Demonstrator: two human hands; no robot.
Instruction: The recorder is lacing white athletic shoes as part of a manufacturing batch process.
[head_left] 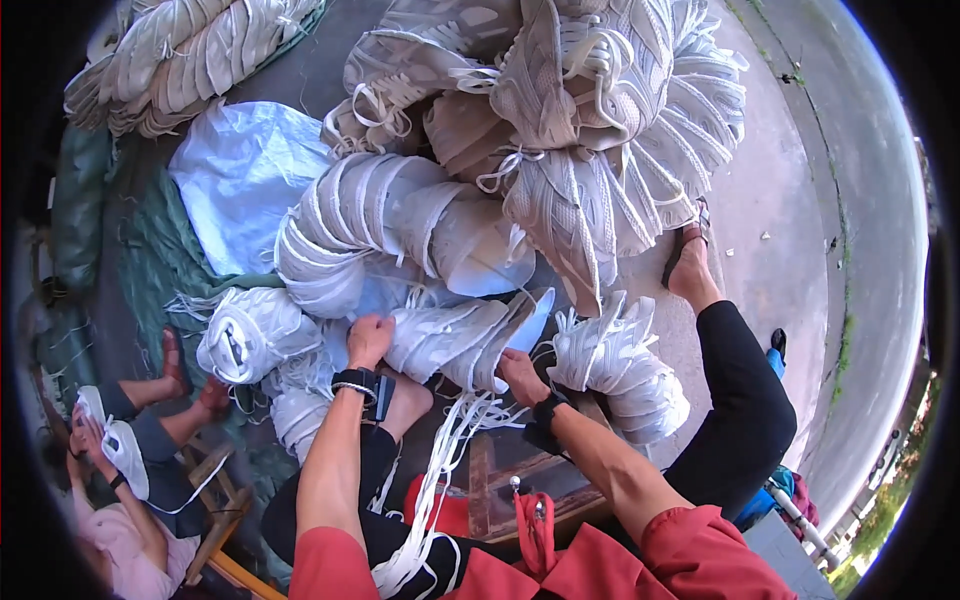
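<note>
Between my hands lies a nested stack of white shoe uppers (440, 343). My left hand (370, 341) is closed at its left end, with the fingertips partly hidden. At the right end, my right hand (522, 378) grips the edge of the outermost upper, its thumb and fingers pinched together. A loose bunch of white shoelaces (440, 490) hangs from under the stack across my lap. Just right of my right hand sits another bundle of white uppers (622, 375). A rolled white bundle (255, 335) lies left of my left hand.
A curved row of uppers (350, 225) lies beyond my hands, with a large heap of tied uppers (590, 130) behind it. A white plastic sheet (250, 175) rests on green cloth (165, 235). At lower left, a seated person (130, 540) handles a white shoe upper (125, 455).
</note>
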